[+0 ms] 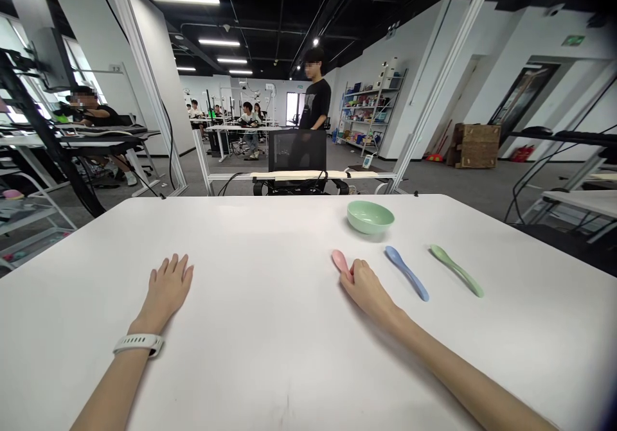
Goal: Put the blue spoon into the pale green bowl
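Observation:
My right hand (367, 288) rests on the white table (270, 315) with its fingers closed around the handle of a pink spoon (340, 261); only the spoon's bowl end shows beyond my fingers. To its right lie a blue spoon (407, 273) and a green spoon (457, 270), side by side and apart. A pale green bowl (370, 216) stands behind the spoons. My left hand (167, 286) lies flat on the table at the left, fingers stretched out, holding nothing. A white watch (139, 343) is on that wrist.
A white frame (144, 78) rises at the table's far edge. Behind it stand a person in black (314, 100) and a dark monitor (297, 149). Other people sit at desks to the left and far back. Shelves (369, 106) line the right wall.

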The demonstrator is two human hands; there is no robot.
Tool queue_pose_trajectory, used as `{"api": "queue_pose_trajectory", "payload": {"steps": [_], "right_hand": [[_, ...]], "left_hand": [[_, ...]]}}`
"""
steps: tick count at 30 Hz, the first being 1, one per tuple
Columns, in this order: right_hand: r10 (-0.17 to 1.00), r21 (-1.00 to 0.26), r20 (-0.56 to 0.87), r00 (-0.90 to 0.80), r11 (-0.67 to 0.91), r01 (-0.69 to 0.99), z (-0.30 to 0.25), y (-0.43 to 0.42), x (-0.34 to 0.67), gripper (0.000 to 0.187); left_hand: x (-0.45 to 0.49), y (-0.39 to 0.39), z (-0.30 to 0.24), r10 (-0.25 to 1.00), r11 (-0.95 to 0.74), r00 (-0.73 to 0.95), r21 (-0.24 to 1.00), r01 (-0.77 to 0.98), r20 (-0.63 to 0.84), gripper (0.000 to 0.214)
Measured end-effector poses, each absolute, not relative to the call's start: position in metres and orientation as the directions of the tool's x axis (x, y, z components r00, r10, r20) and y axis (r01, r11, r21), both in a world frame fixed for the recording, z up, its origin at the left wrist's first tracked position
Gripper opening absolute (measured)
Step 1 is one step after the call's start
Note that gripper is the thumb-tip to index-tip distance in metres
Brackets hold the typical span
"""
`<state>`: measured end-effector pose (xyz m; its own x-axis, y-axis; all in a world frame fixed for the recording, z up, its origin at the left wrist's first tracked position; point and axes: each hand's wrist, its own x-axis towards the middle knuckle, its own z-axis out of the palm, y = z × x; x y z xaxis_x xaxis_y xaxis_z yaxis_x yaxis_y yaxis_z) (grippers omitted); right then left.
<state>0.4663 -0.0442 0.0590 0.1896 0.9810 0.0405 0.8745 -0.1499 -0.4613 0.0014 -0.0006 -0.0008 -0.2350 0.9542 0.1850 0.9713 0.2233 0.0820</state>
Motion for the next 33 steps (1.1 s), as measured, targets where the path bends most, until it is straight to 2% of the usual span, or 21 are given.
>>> {"api": "queue_pose_trajectory", "payload": {"steps": [21, 27, 30, 33], "right_hand": [[0.984, -0.482, 0.028, 0.178, -0.142, 0.865, 0.062, -0.045, 0.468, 0.025], [0.984, -0.546, -0.003, 0.181, -0.153, 0.824, 0.06, -0.043, 0.474, 0.025], [0.962, -0.556, 0.098, 0.255, -0.16, 0.815, 0.063, -0.032, 0.495, 0.027], [0.908, -0.496, 0.248, 0.337, -0.18, 0.849, 0.067, -0.013, 0.538, 0.025]], "left_hand": [[-0.006, 0.003, -0.009, 0.948, 0.219, -0.241, 0.12, 0.968, 0.208, 0.075], [-0.005, 0.002, -0.009, 0.943, 0.207, -0.237, 0.143, 0.968, 0.233, 0.075], [-0.003, 0.001, -0.007, 0.942, 0.198, -0.229, 0.143, 0.97, 0.245, 0.075], [-0.001, 0.0, -0.006, 0.938, 0.201, -0.233, 0.143, 0.969, 0.257, 0.073]]}}
